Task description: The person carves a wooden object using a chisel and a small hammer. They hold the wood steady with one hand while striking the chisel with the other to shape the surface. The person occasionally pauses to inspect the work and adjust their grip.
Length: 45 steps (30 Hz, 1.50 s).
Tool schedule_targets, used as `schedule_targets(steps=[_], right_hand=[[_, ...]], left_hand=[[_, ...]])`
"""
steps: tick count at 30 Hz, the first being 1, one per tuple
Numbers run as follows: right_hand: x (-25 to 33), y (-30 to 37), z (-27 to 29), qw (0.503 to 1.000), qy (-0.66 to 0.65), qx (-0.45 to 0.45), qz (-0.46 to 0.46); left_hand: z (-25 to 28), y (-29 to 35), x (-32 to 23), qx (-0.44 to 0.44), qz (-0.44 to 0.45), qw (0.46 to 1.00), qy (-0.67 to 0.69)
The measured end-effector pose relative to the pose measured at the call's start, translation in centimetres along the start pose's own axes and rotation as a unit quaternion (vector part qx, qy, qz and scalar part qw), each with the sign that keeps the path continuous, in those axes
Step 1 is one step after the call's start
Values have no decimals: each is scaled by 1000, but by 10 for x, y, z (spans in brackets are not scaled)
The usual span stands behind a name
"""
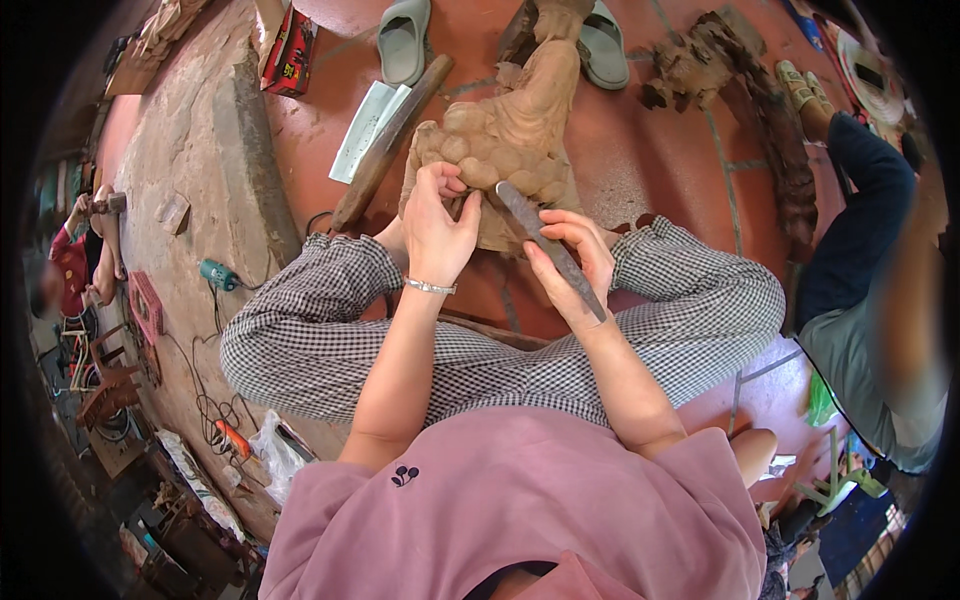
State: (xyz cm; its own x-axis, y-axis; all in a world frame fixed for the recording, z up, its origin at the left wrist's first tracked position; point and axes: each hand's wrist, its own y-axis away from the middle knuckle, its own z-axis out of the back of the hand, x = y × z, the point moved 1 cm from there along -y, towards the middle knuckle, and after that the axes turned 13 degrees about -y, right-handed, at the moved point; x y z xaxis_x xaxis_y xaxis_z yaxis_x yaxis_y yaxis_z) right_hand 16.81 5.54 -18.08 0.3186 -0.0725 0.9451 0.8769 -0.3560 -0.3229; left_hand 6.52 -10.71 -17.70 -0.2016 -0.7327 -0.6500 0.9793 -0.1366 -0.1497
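Observation:
A brown wooden statue (520, 125) lies in front of my crossed legs, its robed figure pointing away and its base of rounded, petal-like bumps toward me. My left hand (443, 222) is curled against the left part of that base, fingers on the bumps and thumb near the lower edge. Between the fingers and thumb of my right hand (575, 262) is a flat, dark grey file (548, 243), held slantwise. Its rounded pale tip is at the bumps; I cannot tell whether it touches them.
Left of the statue are a wooden stick (392, 143) and a pale folded sheet (368, 130). Grey sandals (404, 42) lie beyond. A stone slab (215, 150) bears a teal power tool (218, 274) with cords. Gnarled wood (775, 130) and a seated person (865, 250) are at right.

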Motion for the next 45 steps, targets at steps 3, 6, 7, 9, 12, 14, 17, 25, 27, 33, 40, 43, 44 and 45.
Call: schedule_targets(steps=[3, 6, 7, 9, 12, 14, 17, 25, 27, 33, 40, 43, 44, 45], right_hand=[[6, -6, -3, 997, 45, 32, 56], [7, -8, -11, 984, 119, 52, 123], [12, -5, -16, 984, 133, 55, 106], [10, 4, -15, 988, 113, 88, 62], [11, -1, -18, 987, 108, 97, 67], [18, -6, -25, 989, 104, 94, 55], [21, -13, -40, 987, 89, 102, 83], [21, -25, -45, 979, 165, 78, 94], [16, -27, -38, 973, 200, 53, 107], [20, -17, -47, 974, 205, 55, 80], [17, -16, -46, 977, 183, 13, 104], [13, -17, -45, 974, 196, 6, 110], [8, -11, -44, 972, 206, 8, 114], [9, -3, -50, 971, 217, 26, 92]], left_hand=[[3, 12, -11, -37, -36, 998, 36], [13, 31, -39, -72, -183, 980, 20], [14, 46, -46, -35, -182, 981, 62], [13, 75, -52, 19, -209, 971, 113], [12, 90, -46, 48, -259, 957, 122], [14, 85, -36, 39, -268, 957, 107], [21, 79, -36, -22, -252, 964, 80], [32, 64, -42, -14, -188, 980, 58], [27, 58, -47, -11, -207, 977, 52], [36, 70, -50, 4, -155, 987, 32], [36, 68, -51, -17, -193, 980, 44], [30, 62, -59, -19, -172, 984, 35], [30, 69, -55, -2, -165, 986, 34], [34, 78, -45, 11, -155, 987, 26]])
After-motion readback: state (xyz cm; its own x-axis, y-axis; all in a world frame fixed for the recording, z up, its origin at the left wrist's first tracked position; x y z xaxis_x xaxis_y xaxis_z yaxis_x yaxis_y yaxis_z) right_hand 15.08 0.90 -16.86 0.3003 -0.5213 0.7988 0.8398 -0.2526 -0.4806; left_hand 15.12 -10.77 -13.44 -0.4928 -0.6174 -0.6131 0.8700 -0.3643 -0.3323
